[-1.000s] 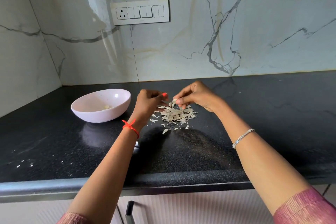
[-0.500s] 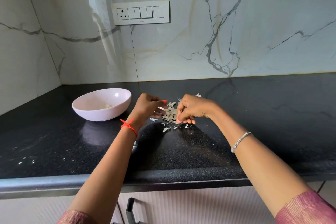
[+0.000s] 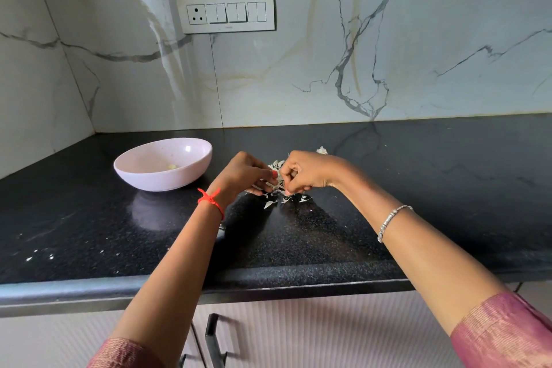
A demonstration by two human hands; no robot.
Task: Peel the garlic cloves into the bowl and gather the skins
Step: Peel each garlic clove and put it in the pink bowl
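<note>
A small heap of pale garlic skins [image 3: 276, 190] lies on the black counter [image 3: 298, 236], mostly covered by my two hands. My left hand [image 3: 245, 176] is at the heap's left side, its fingers curled onto the skins. Close against it from the right, my right hand [image 3: 307, 172] has its fingers curled down over the heap with the tips on the counter. A few loose flakes [image 3: 268, 204] lie just in front of the hands. The pale pink bowl [image 3: 140, 178] stands to the left with one peeled clove [image 3: 171, 166] inside.
Another scrap of skin [image 3: 322, 150] sits behind my right hand. Tiny white crumbs [image 3: 38, 255] dot the counter at the near left. The marble wall with a switch panel [image 3: 227, 12] rises behind. The counter's front edge [image 3: 268, 281] runs above a cabinet handle [image 3: 213, 337].
My right hand dropped from a raised pinch onto the heap and drew in toward my left hand. The skins are now bunched between the two hands and less spread out.
</note>
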